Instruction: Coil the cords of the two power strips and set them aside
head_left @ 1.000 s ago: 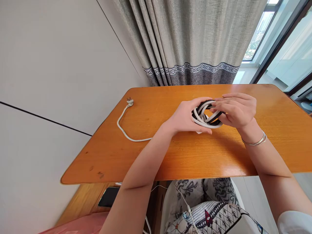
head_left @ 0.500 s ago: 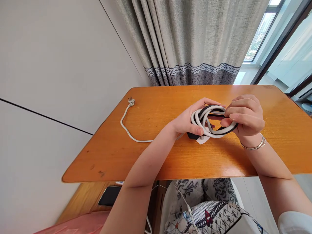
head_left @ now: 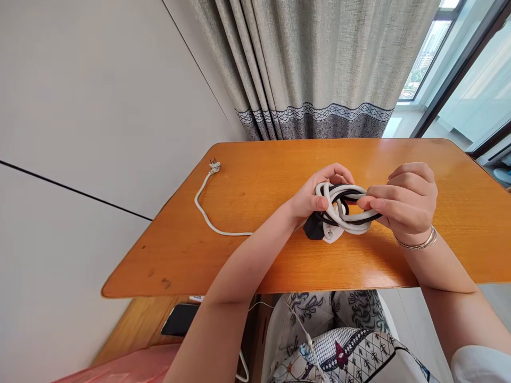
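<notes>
A coiled bundle of white and black cables is held just over the wooden table between both my hands. My left hand is closed around the coil's left side, its thumb on the near face. With thumb and fingers pinched, my right hand grips the right end of the loops. Below the coil, by my left hand, are a black block-like piece and a white piece, partly covered by the loops. A white cord runs from under my left forearm to a white three-pin plug.
The orange-brown table stands against a pale wall, with a grey curtain behind it. Below the front edge, a black phone lies on a lower wooden surface. A thin white cable hangs across my lap.
The coil has come nearer to me and tilted, uncovering the black and white pieces under it. My right hand has moved right and slightly down, now pinching the loop's right end.
</notes>
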{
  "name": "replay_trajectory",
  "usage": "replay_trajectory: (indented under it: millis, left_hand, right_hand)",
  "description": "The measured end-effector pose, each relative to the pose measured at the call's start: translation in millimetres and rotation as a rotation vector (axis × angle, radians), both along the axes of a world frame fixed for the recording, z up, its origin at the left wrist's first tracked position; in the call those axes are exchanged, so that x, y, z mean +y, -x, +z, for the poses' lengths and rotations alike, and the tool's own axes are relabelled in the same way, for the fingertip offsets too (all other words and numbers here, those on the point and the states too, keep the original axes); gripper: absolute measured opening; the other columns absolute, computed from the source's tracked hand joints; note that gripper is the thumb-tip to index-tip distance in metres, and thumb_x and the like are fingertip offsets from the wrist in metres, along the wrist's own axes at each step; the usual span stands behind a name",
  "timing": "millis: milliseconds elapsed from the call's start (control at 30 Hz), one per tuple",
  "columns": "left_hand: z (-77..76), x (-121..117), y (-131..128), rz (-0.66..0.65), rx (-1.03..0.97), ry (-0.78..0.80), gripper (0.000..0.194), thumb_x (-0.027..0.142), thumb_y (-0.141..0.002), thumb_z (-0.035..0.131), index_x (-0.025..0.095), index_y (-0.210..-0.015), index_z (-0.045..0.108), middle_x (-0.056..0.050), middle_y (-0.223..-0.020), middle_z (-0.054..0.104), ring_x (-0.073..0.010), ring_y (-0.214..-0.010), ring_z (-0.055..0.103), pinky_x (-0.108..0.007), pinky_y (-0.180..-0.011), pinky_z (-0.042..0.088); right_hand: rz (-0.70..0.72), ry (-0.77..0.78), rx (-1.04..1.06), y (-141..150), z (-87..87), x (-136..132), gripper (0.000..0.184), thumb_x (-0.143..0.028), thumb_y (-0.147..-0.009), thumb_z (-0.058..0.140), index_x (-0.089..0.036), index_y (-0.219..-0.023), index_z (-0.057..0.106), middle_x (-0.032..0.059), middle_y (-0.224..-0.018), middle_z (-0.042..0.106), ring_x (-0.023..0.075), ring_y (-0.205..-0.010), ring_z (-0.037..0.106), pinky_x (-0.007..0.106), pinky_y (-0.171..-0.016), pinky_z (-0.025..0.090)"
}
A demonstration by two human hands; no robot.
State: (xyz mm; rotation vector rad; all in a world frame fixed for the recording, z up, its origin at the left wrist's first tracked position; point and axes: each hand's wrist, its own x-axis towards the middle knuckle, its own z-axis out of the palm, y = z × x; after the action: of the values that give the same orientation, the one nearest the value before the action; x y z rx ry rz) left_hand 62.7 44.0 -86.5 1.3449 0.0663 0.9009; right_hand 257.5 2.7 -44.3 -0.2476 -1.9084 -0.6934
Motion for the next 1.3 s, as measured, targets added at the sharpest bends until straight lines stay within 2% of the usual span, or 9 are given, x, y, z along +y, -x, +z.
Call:
replay_trajectory:
  millis: [233, 433, 567, 633, 767, 900, 1000, 1133, 1300]
  left_hand:
    - [2.0, 3.8, -3.8, 0.085, 0.129, -0.015, 0.078, 0.081, -0.051, 0.086, 0.015, -0.091, 0.077, -0.007, -0.084, 0.076, -0.0168, -0.070, 0.070, -0.026, -0.065, 0.052]
    - [-6.2, 12.7, -5.6, 0.195, 0.165, 0.011, 0.079, 0.084, -0.049, 0.085, 0.016, -0.087, 0.070, -0.006, -0.083, 0.076, -0.0153, -0.070, 0.070, -0.024, -0.065, 0.052]
    - [-8.8, 24.3, 6.7, 0.196, 0.234, -0.016, 0.085, 0.081, -0.062, 0.081, 0.019, -0.118, 0.067, -0.015, -0.120, 0.075, -0.0233, -0.098, 0.075, -0.030, -0.082, 0.057]
    - [-4.2, 29.8, 19.0, 0.207, 0.319, -0.065, 0.088, 0.081, -0.072, 0.074, 0.023, -0.136, 0.059, -0.019, -0.149, 0.061, -0.0305, -0.119, 0.070, -0.039, -0.096, 0.055]
    - [11.5, 34.6, 43.9, 0.140, 0.749, -0.332, 0.098, 0.062, -0.070, 0.086, 0.021, -0.151, 0.048, -0.020, -0.166, 0.042, -0.0384, -0.148, 0.049, -0.049, -0.119, 0.040]
    - [11.5, 41.8, 53.0, 0.160, 1.123, -0.459, 0.085, 0.047, -0.077, 0.078, 0.016, -0.149, 0.047, -0.017, -0.157, 0.053, -0.0317, -0.143, 0.053, -0.043, -0.118, 0.041]
    - [-5.4, 58.3, 57.8, 0.181, 1.382, -0.407, 0.048, 0.031, -0.077, 0.072, 0.016, -0.123, 0.065, -0.013, -0.133, 0.071, -0.0263, -0.119, 0.067, -0.036, -0.102, 0.049]
    - [-26.5, 83.2, 82.1, 0.514, 1.477, -0.285, 0.004, 0.023, -0.078, 0.067, 0.019, -0.077, 0.068, -0.005, -0.086, 0.073, -0.0205, -0.082, 0.065, -0.028, -0.078, 0.046]
    - [-23.4, 92.3, 120.5, 0.665, 1.372, -0.008, 0.031, 0.032, -0.089, 0.064, 0.019, -0.061, 0.065, -0.003, -0.066, 0.063, -0.0164, -0.061, 0.054, -0.027, -0.064, 0.037]
  right_hand:
    - [-0.102, -0.160, 0.046, -5.0, 0.3, 15.9, 0.015, -0.026, -0.104, 0.060, -0.031, -0.094, 0.070, -0.0087, -0.065, 0.070, 0.0122, -0.047, 0.040, 0.037, -0.064, 0.036]
    - [-0.152, -0.005, 0.144, -1.9, -0.4, 31.4, 0.011, -0.030, -0.102, 0.061, -0.029, -0.093, 0.066, -0.0062, -0.063, 0.066, 0.0135, -0.050, 0.048, 0.037, -0.064, 0.042]
    - [-0.211, 0.264, 0.278, -5.7, -0.8, 37.8, 0.009, -0.028, -0.098, 0.065, -0.026, -0.090, 0.068, -0.0020, -0.071, 0.067, 0.0145, -0.058, 0.059, 0.034, -0.060, 0.045]
    - [-0.236, 0.356, 0.427, -10.8, 3.2, 40.4, 0.008, -0.025, -0.095, 0.064, -0.025, -0.088, 0.068, -0.0015, -0.074, 0.067, 0.0143, -0.061, 0.061, 0.032, -0.058, 0.046]
    - [-0.143, 0.311, 0.663, -30.2, 15.5, 54.5, 0.015, -0.008, -0.081, 0.060, -0.022, -0.083, 0.064, 0.0003, -0.075, 0.069, 0.0135, -0.066, 0.067, 0.029, -0.059, 0.048]
    - [-0.070, 0.112, 0.787, -68.1, 20.1, 87.2, 0.020, -0.002, -0.074, 0.057, -0.020, -0.083, 0.062, -0.0039, -0.071, 0.063, 0.0090, -0.056, 0.061, 0.025, -0.053, 0.041]
    - [-0.022, -0.079, 0.813, -104.2, 17.3, 111.2, 0.025, 0.003, -0.072, 0.058, -0.019, -0.084, 0.062, -0.0076, -0.073, 0.058, 0.0037, -0.051, 0.050, 0.021, -0.050, 0.032]
    - [-0.019, -0.217, 0.906, -139.1, 13.6, 123.9, 0.034, 0.013, -0.072, 0.059, -0.018, -0.083, 0.062, -0.0095, -0.078, 0.051, 0.0009, -0.051, 0.039, 0.021, -0.051, 0.027]
    - [0.060, -0.154, 0.971, -132.1, 16.8, 116.1, 0.035, 0.014, -0.072, 0.067, -0.019, -0.080, 0.067, -0.0071, -0.075, 0.053, 0.0068, -0.065, 0.048, 0.020, -0.053, 0.033]
